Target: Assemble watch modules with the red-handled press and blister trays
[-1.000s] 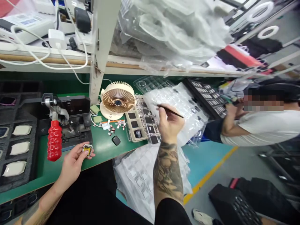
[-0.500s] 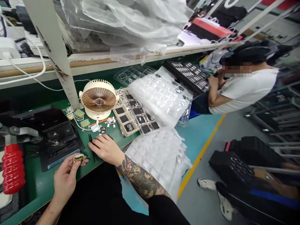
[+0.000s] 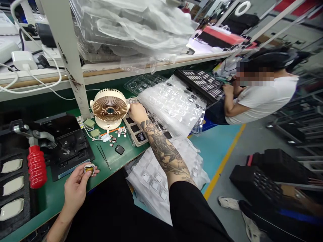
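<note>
My left hand (image 3: 77, 188) is closed on a small watch case (image 3: 88, 170) near the bench's front edge. The case's face side is open, with yellow parts showing inside. My right hand (image 3: 137, 112) reaches over the far end of a beige tray (image 3: 143, 143) that holds black square pieces, just right of the fan. Its fingers point down and are mostly hidden, so any hold does not show. Black tweezers (image 3: 103, 156) lie on the green bench between the hands. Close by lies a black rounded-square watch screen (image 3: 119, 149).
A beige fan (image 3: 109, 109) stands at the back of the bench. Left are a black fixture (image 3: 68, 141) and a clamp with a red handle (image 3: 37, 167). Clear plastic trays (image 3: 174, 104) lie to the right. Further right sits a co-worker (image 3: 267, 97) in a white shirt.
My right hand has left the tweezers and moved away and right to the beige tray. The tweezers and black watch screen are now uncovered. My left hand still holds the watch case.
</note>
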`<state>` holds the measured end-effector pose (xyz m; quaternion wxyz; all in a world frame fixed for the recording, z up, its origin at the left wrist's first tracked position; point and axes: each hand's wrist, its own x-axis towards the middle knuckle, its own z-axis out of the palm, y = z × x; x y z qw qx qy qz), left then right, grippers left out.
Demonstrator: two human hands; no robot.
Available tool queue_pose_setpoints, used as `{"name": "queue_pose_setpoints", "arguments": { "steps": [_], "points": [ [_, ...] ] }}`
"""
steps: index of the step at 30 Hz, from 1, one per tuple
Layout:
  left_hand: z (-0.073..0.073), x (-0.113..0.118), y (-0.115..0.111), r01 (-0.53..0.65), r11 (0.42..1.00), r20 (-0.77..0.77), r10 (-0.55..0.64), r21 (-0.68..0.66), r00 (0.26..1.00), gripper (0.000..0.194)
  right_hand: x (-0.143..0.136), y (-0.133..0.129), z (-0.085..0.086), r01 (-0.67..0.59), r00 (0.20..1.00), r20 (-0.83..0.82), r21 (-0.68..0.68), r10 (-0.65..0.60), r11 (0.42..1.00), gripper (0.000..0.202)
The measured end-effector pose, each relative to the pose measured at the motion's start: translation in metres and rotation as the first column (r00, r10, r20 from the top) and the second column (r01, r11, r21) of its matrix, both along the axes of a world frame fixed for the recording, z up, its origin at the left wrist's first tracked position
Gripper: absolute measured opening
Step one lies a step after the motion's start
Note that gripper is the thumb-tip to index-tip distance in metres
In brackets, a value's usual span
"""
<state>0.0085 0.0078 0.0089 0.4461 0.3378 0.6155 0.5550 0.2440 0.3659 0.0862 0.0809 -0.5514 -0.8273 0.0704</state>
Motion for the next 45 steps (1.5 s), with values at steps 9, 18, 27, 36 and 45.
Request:
{"name": "queue_pose_setpoints", "arguments": {
  "steps": [9,18,27,36,45],
  "points": [
    [0.003,0.001,0.0,0.021,0.999,0.057,-0.022,0.031,0.998,0.047,-0.017,0.01,-0.018,0.11,0.992,-0.055,-0.046,-0.113,0.993,0.027],
    [0.004,-0.003,0.004,0.027,0.991,-0.101,-0.014,0.128,0.995,0.026,0.021,-0.021,0.007,0.182,0.95,-0.267,0.056,-0.161,0.982,0.033],
    [0.008,-0.004,0.008,0.085,0.989,-0.295,-0.045,0.125,0.954,0.015,-0.028,-0.21,-0.031,-0.148,0.535,-0.84,0.008,0.087,0.989,0.012],
    [0.009,-0.003,0.005,0.145,0.975,-0.363,-0.076,0.167,0.929,0.011,-0.082,-0.258,-0.051,-0.421,0.385,-0.902,0.017,0.196,0.907,0.014],
    [0.005,-0.007,0.003,0.125,0.984,-0.302,-0.081,0.127,0.95,0.015,-0.063,-0.255,-0.062,-0.59,0.534,-0.671,0.14,0.515,0.795,0.049]
  ]
}}
